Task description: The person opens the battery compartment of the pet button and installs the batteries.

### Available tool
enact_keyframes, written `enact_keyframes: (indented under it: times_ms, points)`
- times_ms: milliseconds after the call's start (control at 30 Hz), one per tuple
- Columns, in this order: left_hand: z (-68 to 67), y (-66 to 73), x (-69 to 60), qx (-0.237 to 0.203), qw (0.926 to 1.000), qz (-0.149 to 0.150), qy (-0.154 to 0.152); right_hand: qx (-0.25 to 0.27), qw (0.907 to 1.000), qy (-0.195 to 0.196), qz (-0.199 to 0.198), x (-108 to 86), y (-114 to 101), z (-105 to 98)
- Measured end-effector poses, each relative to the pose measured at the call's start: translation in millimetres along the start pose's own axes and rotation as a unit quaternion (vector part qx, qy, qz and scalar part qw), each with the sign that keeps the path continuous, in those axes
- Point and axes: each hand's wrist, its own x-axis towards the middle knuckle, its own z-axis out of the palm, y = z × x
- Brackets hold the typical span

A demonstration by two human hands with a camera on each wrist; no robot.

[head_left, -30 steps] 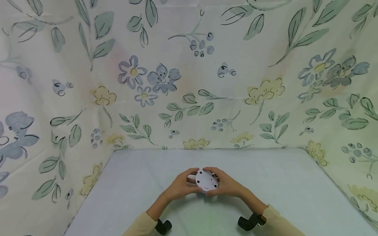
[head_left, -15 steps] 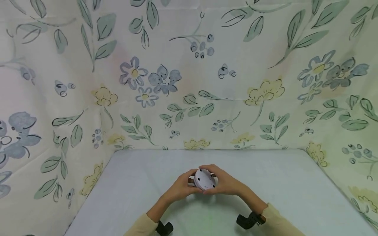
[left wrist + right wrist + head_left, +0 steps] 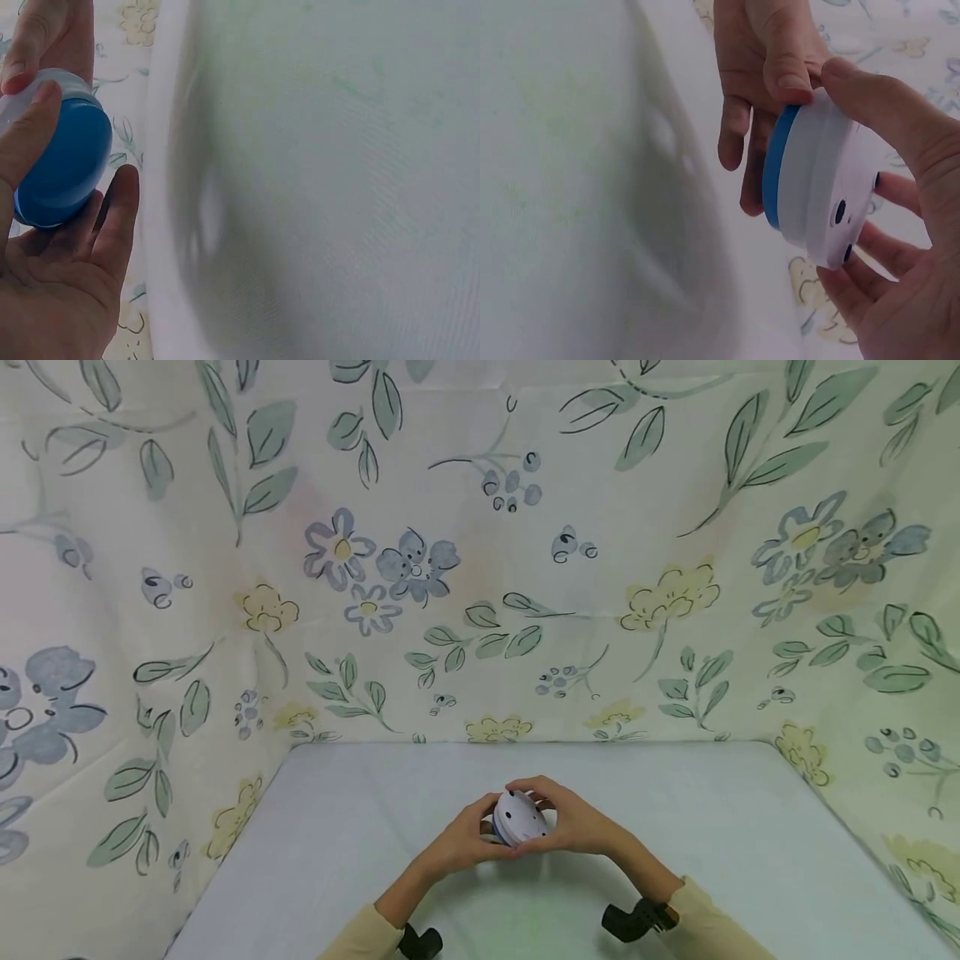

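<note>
Both hands hold a round white device [image 3: 521,820] above the table. Its white face carries small dark feet, and the opposite side is a smooth blue dome [image 3: 71,157]. My left hand [image 3: 461,843] grips it from the left; the thumb presses the white rim and the fingers lie around the blue side. From the right, my right hand [image 3: 576,825] grips the white body [image 3: 825,180], thumb at one edge and fingertips at the opposite edge. In the head view the device is tilted, its footed face turned up and right.
A white-covered table [image 3: 360,793] lies under the hands. Floral cloth [image 3: 480,560] hangs behind it and along both sides. A black wrist camera [image 3: 420,942] sits on the left wrist, another camera [image 3: 630,922] on the right.
The device has turned and tilted between the hands, so its face shows narrower and blue appears at its left edge. The right hand's fingers have risen slightly. Both hands keep their hold.
</note>
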Motion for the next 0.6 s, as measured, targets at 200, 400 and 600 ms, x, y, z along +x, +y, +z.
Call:
enact_keyframes:
  times_ms: [200, 400, 600]
  points:
    - [2.1, 2.7, -2.5, 0.038, 0.999, 0.015, 0.019, 0.031, 0.9995, -0.006, -0.006, 0.3, -3.0, -0.9]
    - [1.2, 5.6, -3.9, 0.044, 0.9985, 0.019, 0.026, 0.032, 0.9993, 0.009, -0.015, 1.1, -1.9, 0.0]
    - [2.7, 3.7, -4.1, 0.035, 0.9994, 0.006, 0.004, 0.065, 0.9978, 0.005, -0.015, 0.4, -1.6, 2.1]
